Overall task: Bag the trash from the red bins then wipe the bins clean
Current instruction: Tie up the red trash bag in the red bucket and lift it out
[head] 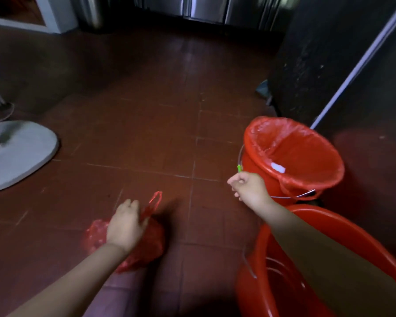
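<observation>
1. The left hand (125,225) rests on top of a red plastic bag (151,239) that sits on the tiled floor (146,138). The fingers lie loosely curved over its bunched neck, but I cannot tell whether they actually pinch it. One bag handle (155,201) stands up free just past the fingertips. Judging by its bulge, this bag holds the trash and is kept low so nothing spills.
2. The right hand (249,187) hovers just beside the far red bin (293,156), fingers curled narrow around a small green-tipped thing (239,168). It is too small to name. It may be the grip of the bin's wire handle (290,197), which would explain the hand's place at the bin's near side, ready to lift or steady it.
3. The far bin stands upright against a dark wall and wears a red liner (272,131) folded over its rim. Inside, a small white scrap (278,167) lies against the wall; the rest looks bare.
4. The near red bin (352,227) sits just in front of it, partly hidden under the right forearm. It has no liner, and its inside appears empty as far as it shows.
5. A grey round stand base (21,154) sits well apart on the left.
6. By my judgement, bagging is nearly over and no wiping cloth is in sight.
</observation>
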Motion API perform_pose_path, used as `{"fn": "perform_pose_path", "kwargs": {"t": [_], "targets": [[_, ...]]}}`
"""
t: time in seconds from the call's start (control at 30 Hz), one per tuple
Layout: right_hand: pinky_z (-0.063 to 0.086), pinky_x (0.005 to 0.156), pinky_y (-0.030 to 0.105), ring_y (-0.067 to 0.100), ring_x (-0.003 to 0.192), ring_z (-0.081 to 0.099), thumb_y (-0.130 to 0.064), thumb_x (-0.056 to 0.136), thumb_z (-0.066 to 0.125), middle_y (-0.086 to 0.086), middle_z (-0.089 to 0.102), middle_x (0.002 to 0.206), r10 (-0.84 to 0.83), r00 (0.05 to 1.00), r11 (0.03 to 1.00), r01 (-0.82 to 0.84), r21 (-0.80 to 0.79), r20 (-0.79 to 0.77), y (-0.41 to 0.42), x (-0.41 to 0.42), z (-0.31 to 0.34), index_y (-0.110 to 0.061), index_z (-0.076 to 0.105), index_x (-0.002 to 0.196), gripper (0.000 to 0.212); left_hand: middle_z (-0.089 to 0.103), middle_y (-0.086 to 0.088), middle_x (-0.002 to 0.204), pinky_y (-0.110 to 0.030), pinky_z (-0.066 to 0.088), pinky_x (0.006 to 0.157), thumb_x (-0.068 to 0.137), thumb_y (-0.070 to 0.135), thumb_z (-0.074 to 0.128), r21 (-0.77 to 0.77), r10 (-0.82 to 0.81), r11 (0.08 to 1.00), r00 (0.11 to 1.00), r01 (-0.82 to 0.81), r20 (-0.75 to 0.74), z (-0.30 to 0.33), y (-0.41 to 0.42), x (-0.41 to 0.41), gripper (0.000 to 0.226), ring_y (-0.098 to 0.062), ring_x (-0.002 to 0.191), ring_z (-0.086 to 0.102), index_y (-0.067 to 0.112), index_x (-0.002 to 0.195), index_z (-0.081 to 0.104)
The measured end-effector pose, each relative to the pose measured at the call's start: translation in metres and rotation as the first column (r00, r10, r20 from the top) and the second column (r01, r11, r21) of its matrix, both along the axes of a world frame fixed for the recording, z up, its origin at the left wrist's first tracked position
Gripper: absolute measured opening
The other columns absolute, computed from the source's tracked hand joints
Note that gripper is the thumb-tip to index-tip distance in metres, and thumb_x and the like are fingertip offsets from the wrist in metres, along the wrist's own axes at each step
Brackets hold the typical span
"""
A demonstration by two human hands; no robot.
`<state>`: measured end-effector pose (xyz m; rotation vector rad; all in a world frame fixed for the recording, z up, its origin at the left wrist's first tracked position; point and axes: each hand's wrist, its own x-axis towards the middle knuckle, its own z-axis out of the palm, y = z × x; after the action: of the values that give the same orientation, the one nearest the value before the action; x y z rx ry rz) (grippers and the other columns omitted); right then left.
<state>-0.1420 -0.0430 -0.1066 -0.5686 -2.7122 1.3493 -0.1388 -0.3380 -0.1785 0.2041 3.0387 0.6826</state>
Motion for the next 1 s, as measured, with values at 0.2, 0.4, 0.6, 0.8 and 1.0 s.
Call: {"fn": "perform_pose_path", "kwargs": {"t": [0.2, 0.4, 0.6, 0.8, 1.0], "targets": [[0.034, 0.091, 0.038, 0.028, 0.112, 0.046, -0.025, 0.083, 0.063, 0.007, 0.056, 0.117, -0.164, 0.983, 0.622, 0.171, 0.764, -0.086, 0.072, -0.021, 0.004, -0.016, 0.06, 0.116, 0.034, 0.056, -0.003, 0.09, -0.033, 0.039, 0.083, 0.076, 0.011, 0.07, 0.168, -0.194, 0.962, 0.971, 0.216, -0.139, 0.037, 0.069, -0.024, 0.016, -0.026, 0.093, 0.053, 0.013, 0.088, 0.06], [0.04, 0.094, 0.031, 0.025, 0.114, 0.054, -0.016, 0.089, 0.053, 0.006, 0.061, 0.119, -0.104, 0.983, 0.624, -0.055, 0.78, 0.152, 0.098, -0.032, -0.011, -0.014, 0.053, 0.122, 0.033, 0.054, 0.007, 0.084, -0.028, 0.039, 0.079, 0.078, 0.01, 0.067, 0.251, -0.271, 0.919, 0.951, 0.303, -0.151, 0.038, 0.093, -0.029, 0.012, -0.02, 0.089, 0.051, 0.019, 0.083, 0.061], [0.037, 0.096, 0.031, 0.027, 0.112, 0.055, -0.016, 0.082, 0.057, 0.006, 0.064, 0.115, 0.192, 0.973, 0.626, -0.22, 0.748, 0.125, 0.083, -0.02, -0.02, -0.015, 0.059, 0.119, 0.037, 0.052, 0.015, 0.081, -0.03, 0.042, 0.074, 0.079, 0.01, 0.067, 0.266, -0.263, 0.921, 0.958, 0.284, -0.109, 0.032, 0.09, -0.035, 0.017, -0.015, 0.084, 0.053, 0.024, 0.08, 0.059], [0.039, 0.092, 0.028, 0.024, 0.11, 0.056, -0.014, 0.074, 0.064, 0.006, 0.065, 0.112, 0.493, 0.857, 0.672, -0.485, 0.56, 0.15, 0.051, -0.005, -0.02, -0.015, 0.064, 0.113, 0.038, 0.052, 0.005, 0.099, -0.022, 0.038, 0.084, 0.075, 0.016, 0.073, 0.223, -0.288, 0.922, 0.946, 0.316, -0.15, 0.035, 0.103, -0.04, 0.034, -0.019, 0.1, 0.053, 0.019, 0.105, 0.058], [0.038, 0.094, 0.027, 0.018, 0.106, 0.056, -0.011, 0.071, 0.065, 0.003, 0.067, 0.106, 0.724, 0.681, 0.564, -0.674, 0.478, 0.106, 0.016, 0.011, -0.014, -0.013, 0.067, 0.101, 0.03, 0.066, 0.002, 0.1, -0.031, 0.035, 0.093, 0.071, 0.047, 0.07, -0.149, -0.588, 0.807, 0.761, 0.571, -0.273, 0.05, 0.084, -0.038, 0.044, -0.025, 0.103, 0.058, 0.021, 0.106, 0.067]]}}
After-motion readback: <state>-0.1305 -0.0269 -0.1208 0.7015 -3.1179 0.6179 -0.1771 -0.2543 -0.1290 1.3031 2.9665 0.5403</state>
